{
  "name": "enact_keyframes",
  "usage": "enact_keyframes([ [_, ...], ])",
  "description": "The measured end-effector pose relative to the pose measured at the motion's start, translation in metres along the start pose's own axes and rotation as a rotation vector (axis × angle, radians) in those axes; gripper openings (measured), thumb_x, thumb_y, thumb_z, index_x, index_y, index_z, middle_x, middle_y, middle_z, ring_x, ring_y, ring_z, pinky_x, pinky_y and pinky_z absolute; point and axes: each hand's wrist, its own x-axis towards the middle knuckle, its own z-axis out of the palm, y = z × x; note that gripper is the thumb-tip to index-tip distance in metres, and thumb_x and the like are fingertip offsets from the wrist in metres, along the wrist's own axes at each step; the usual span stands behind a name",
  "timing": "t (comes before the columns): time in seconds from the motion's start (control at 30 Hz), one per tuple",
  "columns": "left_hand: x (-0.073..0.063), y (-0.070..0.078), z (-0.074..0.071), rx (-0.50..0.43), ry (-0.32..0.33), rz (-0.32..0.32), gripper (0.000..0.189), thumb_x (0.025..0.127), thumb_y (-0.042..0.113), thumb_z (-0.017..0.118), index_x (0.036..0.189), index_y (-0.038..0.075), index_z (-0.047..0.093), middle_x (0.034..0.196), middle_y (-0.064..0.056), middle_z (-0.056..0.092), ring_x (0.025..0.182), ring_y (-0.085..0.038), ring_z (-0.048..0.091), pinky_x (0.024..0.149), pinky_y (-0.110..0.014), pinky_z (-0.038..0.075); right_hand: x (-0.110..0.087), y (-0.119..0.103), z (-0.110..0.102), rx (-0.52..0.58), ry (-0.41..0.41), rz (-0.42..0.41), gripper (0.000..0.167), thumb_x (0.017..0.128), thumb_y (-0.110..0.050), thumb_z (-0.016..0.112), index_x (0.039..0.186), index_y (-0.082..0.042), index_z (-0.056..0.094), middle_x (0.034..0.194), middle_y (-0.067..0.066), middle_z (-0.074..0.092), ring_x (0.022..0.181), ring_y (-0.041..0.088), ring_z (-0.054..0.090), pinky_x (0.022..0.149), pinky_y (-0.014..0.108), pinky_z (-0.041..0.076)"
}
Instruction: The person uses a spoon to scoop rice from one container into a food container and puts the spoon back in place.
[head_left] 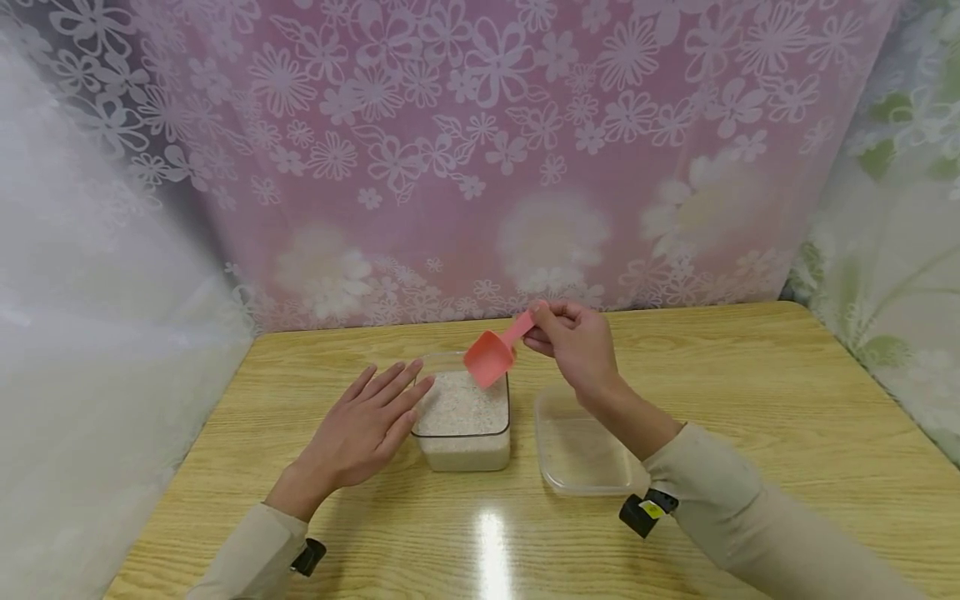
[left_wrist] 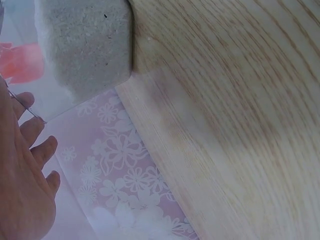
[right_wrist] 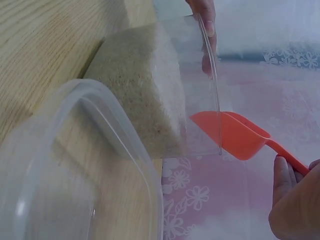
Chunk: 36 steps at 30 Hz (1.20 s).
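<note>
Your right hand [head_left: 582, 348] pinches the pink scoop [head_left: 489, 358] by its handle, bowl at the mouth of the clear container [head_left: 465, 457] of grain [head_left: 461, 404], whose rim your left hand [head_left: 367, 429] touches, fingers outstretched.

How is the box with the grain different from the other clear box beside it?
The grain box holds pale grain, while the other box shows none. The grain box has clearer walls; the other box looks cloudier. The left hand touches the grain box's rim, while no hand touches the other box. Both are see-through and stand on the wooden table.
</note>
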Motion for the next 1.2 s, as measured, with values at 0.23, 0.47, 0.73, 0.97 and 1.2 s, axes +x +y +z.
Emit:
enact_keyframes([
  [0.23,0.000,0.000,0.001,0.007,-0.005,0.001,0.050,0.104,0.038,0.031,0.152,0.022,0.030,0.157,0.000,0.022,0.142,-0.023,0.022,0.116,-0.045,0.011,0.003,-0.002,0.001,-0.036,-0.012,0.002,0.033,0.096,-0.020,0.060,0.114,0.008,0.060,0.101,0.020,0.068,0.082,0.017,0.070,0.078,0.031,0.056],
  [0.47,0.000,0.001,0.001,0.003,-0.010,-0.002,0.050,0.104,0.038,0.032,0.152,0.022,0.031,0.157,0.000,0.021,0.142,-0.022,0.021,0.116,-0.045,0.011,0.004,0.001,0.001,-0.043,-0.021,-0.009,0.031,0.096,-0.020,0.060,0.110,0.008,0.061,0.098,0.020,0.069,0.082,0.020,0.070,0.077,0.031,0.056],
  [0.73,0.000,0.001,0.000,0.002,-0.008,-0.004,0.050,0.105,0.038,0.030,0.151,0.021,0.032,0.157,0.003,0.019,0.142,-0.022,0.022,0.116,-0.045,0.012,0.002,0.006,0.002,-0.040,-0.029,0.011,0.028,0.096,-0.018,0.060,0.108,0.008,0.061,0.096,0.019,0.069,0.084,0.023,0.070,0.076,0.032,0.057],
  [0.97,0.000,0.001,0.001,0.014,-0.001,0.002,0.050,0.104,0.037,0.031,0.152,0.021,0.031,0.157,0.002,0.019,0.142,-0.022,0.023,0.116,-0.045,0.012,0.000,0.011,0.005,-0.030,-0.067,0.033,0.027,0.096,-0.016,0.060,0.107,0.009,0.061,0.092,0.018,0.070,0.080,0.020,0.070,0.077,0.032,0.057],
  [1.2,0.000,0.001,0.001,0.019,0.000,0.007,0.051,0.104,0.037,0.032,0.152,0.021,0.030,0.157,-0.001,0.023,0.142,-0.022,0.022,0.116,-0.045,0.012,-0.003,0.017,0.005,-0.020,-0.066,0.083,0.026,0.097,-0.014,0.059,0.109,0.009,0.061,0.091,0.017,0.070,0.080,0.020,0.070,0.077,0.031,0.057],
])
